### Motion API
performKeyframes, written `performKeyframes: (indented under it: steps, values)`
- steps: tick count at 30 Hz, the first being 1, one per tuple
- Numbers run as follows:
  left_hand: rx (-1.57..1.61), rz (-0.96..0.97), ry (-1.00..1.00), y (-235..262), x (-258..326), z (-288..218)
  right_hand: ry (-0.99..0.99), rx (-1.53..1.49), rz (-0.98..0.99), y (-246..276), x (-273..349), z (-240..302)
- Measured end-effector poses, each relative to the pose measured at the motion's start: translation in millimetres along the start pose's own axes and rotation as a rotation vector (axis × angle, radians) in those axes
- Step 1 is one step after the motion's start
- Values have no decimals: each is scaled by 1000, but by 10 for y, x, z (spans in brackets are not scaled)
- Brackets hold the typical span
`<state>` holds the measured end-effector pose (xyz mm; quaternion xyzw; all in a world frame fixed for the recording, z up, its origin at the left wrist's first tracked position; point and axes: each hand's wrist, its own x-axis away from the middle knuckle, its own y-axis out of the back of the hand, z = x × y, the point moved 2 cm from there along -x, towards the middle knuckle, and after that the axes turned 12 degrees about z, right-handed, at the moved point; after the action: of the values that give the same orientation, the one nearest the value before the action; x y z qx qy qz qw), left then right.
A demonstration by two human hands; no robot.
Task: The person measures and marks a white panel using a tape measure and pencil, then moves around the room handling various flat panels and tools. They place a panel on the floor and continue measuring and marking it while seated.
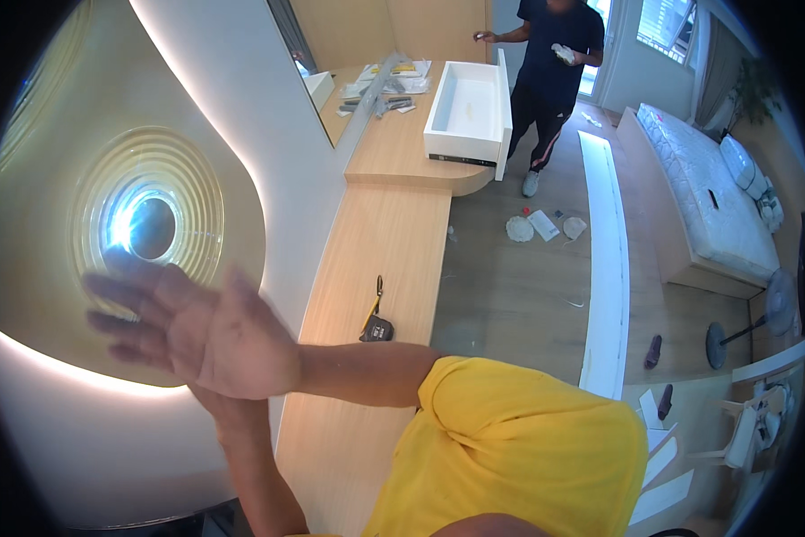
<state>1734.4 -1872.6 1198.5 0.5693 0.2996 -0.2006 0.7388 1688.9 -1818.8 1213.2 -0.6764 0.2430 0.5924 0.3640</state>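
Note:
My right hand point(214, 336) reaches across from the yellow sleeve and lies flat against the pale wall panel point(232, 116), fingers apart and blurred. My left hand point(120, 353) comes up from the lower edge and sits under it, mostly hidden, with a few spread fingers showing. Neither hand holds anything. Just above the fingers is a round ribbed wall light point(152, 224), glowing at its centre. A black and yellow tape measure point(377, 324) lies on the long wooden counter point(376, 242) to the right of my hands.
A white drawer box point(465, 107) and several small packets point(389, 85) sit on the counter's far end below a mirror point(326, 63). Another person point(555, 63) in dark clothes stands beyond. A long white board point(604, 259), floor scraps point(544, 225), a mattress point(711, 201) and a fan point(765, 313) lie right.

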Motion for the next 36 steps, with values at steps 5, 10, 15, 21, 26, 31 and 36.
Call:
performKeyframes:
  steps: [5,10,15,21,26,31,36]
  values:
    - [-91,88,84,133,138,145,-206,1666,204,-174,-39,490]
    - [-211,-58,258,405,78,77,-589,2392,77,-150,-75,736]
    - [-17,-6,112,287,-47,-30,-384,1887,-53,-158,-39,467]
    - [25,-147,40,459,11,316,-596,458,-409,-8,-333,503]
    - [-64,-131,119,488,85,261,-783,203,-256,-94,-637,477]
    - [-96,-103,173,570,191,333,-859,357,-263,-116,-530,391]
    - [-247,-92,219,504,251,504,-1222,760,-150,-164,1,279]
